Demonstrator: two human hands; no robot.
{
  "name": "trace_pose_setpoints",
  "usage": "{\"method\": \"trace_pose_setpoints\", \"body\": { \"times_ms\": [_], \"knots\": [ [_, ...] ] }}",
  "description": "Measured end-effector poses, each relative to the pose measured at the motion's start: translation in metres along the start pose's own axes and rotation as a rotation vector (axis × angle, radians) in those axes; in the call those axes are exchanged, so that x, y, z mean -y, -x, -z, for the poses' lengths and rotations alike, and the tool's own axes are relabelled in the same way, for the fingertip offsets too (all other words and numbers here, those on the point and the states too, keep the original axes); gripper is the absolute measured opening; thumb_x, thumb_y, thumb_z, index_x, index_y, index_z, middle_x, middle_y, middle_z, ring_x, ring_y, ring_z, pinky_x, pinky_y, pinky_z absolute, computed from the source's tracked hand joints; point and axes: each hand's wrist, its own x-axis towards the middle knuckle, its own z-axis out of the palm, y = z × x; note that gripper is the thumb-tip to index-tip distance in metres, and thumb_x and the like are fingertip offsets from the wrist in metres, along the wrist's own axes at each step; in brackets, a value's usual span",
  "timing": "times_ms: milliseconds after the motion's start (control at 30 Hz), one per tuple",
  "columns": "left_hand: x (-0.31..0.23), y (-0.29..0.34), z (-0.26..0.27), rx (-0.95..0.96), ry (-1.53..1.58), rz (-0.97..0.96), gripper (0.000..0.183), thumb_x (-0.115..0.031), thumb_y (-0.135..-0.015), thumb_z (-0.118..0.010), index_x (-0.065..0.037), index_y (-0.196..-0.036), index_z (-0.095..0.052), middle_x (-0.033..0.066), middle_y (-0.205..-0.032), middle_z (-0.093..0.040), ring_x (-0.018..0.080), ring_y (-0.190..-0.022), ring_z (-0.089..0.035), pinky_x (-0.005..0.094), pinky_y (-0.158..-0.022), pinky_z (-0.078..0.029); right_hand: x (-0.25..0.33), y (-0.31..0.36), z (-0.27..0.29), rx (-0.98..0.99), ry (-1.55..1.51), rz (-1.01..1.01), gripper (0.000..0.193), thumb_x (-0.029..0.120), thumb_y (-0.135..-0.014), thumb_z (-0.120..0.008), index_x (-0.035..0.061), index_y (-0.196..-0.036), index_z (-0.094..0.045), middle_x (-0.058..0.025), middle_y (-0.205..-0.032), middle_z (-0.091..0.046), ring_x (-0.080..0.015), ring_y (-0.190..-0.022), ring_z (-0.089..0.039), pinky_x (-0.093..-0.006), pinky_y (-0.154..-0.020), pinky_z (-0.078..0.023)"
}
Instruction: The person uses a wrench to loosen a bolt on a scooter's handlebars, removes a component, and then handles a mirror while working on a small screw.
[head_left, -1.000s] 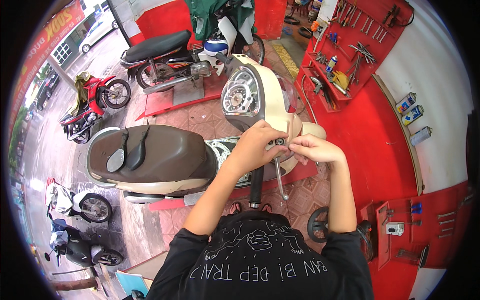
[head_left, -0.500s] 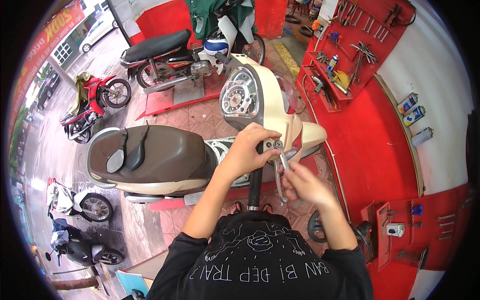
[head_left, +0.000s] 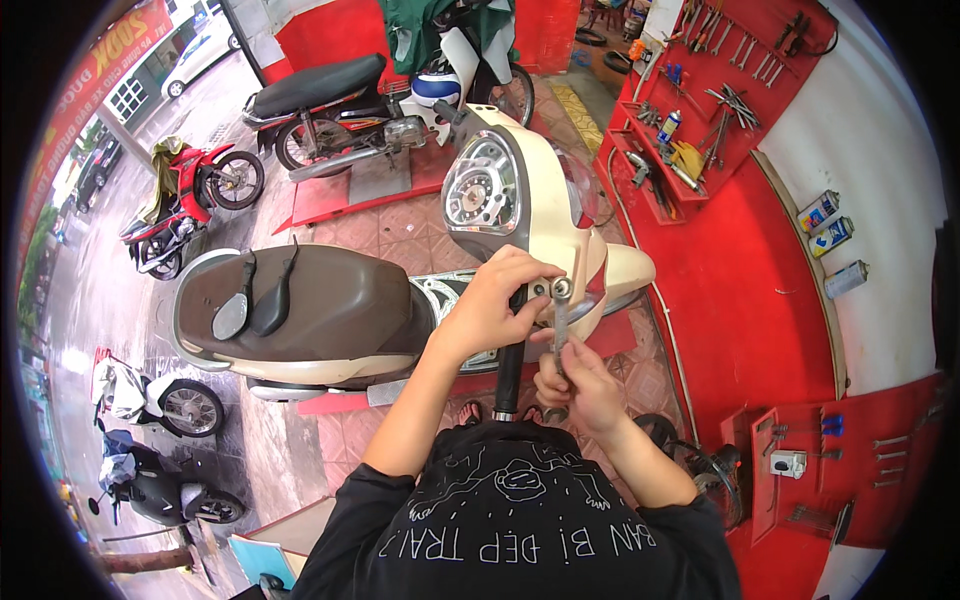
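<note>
A cream scooter [head_left: 550, 215] stands in front of me, its black handlebar grip [head_left: 510, 380] pointing toward my body. My left hand [head_left: 490, 310] is closed around the small metal lever bracket [head_left: 541, 288] beside the grip, thumb below and fingers above. In my right hand [head_left: 585, 388] is a silver wrench [head_left: 561, 325], held by its lower part. The wrench's ring end sits over a bolt at the bracket. Behind the wrench and my fingers, the brake lever is mostly hidden.
Two detached mirrors [head_left: 270, 305] lie on the brown seat [head_left: 345, 310]. To the right, a red tool board [head_left: 740, 100] holds wrenches and pliers, and spray cans [head_left: 832, 236] line the white wall. Parked motorbikes [head_left: 190, 408] stand on the left; another motorbike [head_left: 320, 110] is on a red platform.
My right hand has swung left and slightly down, turning the wrench from slanted to nearly upright, in line with the lever. My left hand stays at the bracket.
</note>
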Motion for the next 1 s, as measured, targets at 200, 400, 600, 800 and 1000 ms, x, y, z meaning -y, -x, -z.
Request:
{"method": "trace_pose_setpoints", "body": {
  "times_ms": [200,400,600,800,1000],
  "knots": [
    [-0.003,0.007,0.004,-0.071,0.076,0.061,0.043,0.0,-0.076,-0.079,-0.006,-0.119,-0.074,0.0092,-0.106,-0.075,0.0253,-0.097,-0.066,0.0356,-0.079,-0.053,0.096,0.006,-0.005,-0.209,1.557,0.518,0.038,0.006,-0.096,-0.061,0.0057,-0.133,-0.069,-0.0118,-0.076,-0.058,-0.0255,-0.065,-0.058,-0.0356,-0.064,-0.048],
    [-0.006,0.003,0.001,-0.076,0.041,0.036,0.041,-0.01,-0.075,-0.086,-0.006,-0.115,-0.076,0.0079,-0.104,-0.076,0.0239,-0.095,-0.066,0.0341,-0.079,-0.053,0.108,-0.006,0.028,-0.144,1.82,0.473,0.034,0.008,-0.09,-0.065,0.0092,-0.123,-0.075,-0.0161,-0.082,-0.065,-0.0364,-0.075,-0.065,-0.046,-0.07,-0.051],
    [-0.003,0.0,-0.004,-0.089,-0.043,0.008,0.033,-0.014,-0.078,-0.088,-0.006,-0.108,-0.078,0.009,-0.097,-0.075,0.0251,-0.094,-0.066,0.0365,-0.081,-0.053,0.121,-0.021,0.027,-0.094,1.811,0.376,0.034,0.006,-0.09,-0.063,0.0096,-0.121,-0.075,-0.0177,-0.084,-0.067,-0.0378,-0.077,-0.066,-0.046,-0.07,-0.051],
    [-0.003,0.001,-0.005,-0.084,-0.055,-0.008,0.032,-0.012,-0.079,-0.086,-0.006,-0.109,-0.078,0.0093,-0.094,-0.075,0.0269,-0.094,-0.065,0.0383,-0.084,-0.053,0.117,-0.017,0.031,-0.016,1.722,0.374,0.035,0.006,-0.091,-0.063,0.009,-0.124,-0.073,-0.0226,-0.086,-0.07,-0.0421,-0.08,-0.068,-0.0464,-0.072,-0.053],
    [-0.004,0.002,-0.002,-0.067,-0.039,-0.013,0.032,-0.011,-0.079,-0.085,-0.005,-0.11,-0.078,0.0097,-0.098,-0.074,0.028,-0.096,-0.064,0.0391,-0.087,-0.052,0.081,0.003,0.0,-0.186,1.618,0.303,0.036,0.007,-0.095,-0.063,-0.001,-0.13,-0.067,-0.0283,-0.09,-0.069,-0.0442,-0.084,-0.07,-0.0461,-0.077,-0.054]
  ]
}}
